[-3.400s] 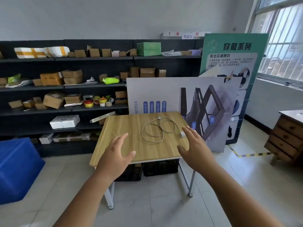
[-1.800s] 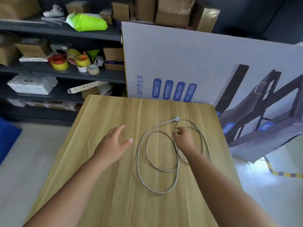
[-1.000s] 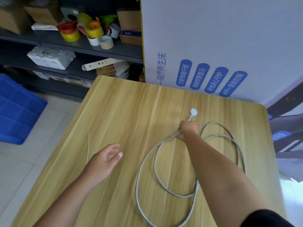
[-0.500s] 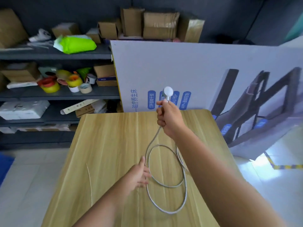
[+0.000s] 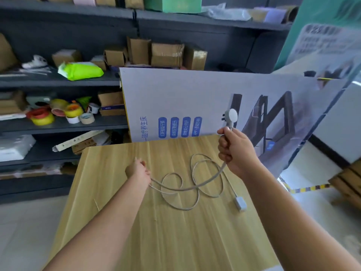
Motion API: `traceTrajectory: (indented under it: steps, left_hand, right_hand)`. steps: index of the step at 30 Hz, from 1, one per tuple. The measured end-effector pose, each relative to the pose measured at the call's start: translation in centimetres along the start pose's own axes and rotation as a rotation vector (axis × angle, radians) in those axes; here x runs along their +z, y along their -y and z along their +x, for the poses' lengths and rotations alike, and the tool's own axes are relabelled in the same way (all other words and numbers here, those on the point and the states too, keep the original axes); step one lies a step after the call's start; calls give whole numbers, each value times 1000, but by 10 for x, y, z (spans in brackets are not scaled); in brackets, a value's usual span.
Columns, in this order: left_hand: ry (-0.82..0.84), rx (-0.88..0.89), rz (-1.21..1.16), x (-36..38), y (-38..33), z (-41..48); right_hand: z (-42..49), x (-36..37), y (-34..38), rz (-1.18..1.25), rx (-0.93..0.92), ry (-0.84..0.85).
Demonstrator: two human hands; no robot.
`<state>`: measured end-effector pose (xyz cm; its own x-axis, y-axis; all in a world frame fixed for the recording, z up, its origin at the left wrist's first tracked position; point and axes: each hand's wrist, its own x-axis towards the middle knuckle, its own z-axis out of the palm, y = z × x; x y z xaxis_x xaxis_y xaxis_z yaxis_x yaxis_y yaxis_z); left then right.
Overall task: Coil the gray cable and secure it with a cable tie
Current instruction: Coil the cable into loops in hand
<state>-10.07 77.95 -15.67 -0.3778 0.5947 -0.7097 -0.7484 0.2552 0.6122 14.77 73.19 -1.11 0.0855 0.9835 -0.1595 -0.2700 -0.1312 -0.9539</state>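
Storeroom — dark shelves (image 5: 64,125) of cardboard boxes (image 5: 167,54), tape rolls (image 5: 58,114), printed display board (image 5: 195,98)

Right hand (image 5: 235,151) raised, fist closed around gray cable (image 5: 195,187) below its plug. Left hand (image 5: 139,172) lower, fingers pinched on same cable.

Wooden table (image 5: 175,241) — printed board (image 5: 185,94) behind, shelves (image 5: 58,126) of boxes, tape rolls (image 5: 58,114)

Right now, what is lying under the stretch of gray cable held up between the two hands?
Under the raised gray cable, its own loose loops rest on the wooden table. The right hand holds the plug end; the left hand covers the part it grips.
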Motion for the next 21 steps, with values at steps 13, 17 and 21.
traceTrajectory:
  steps: [13,17,21]
  left_hand:
    - [632,885,524,65,45,-159]
    - [680,1015,561,55,59,-156]
    - [563,980,488,52,44,-153]
  right_hand:
    - [-2,27,-17,-111,-129,196]
    - [1,20,-9,-98,-69,160]
    - [0,11,2,-40,41,269]
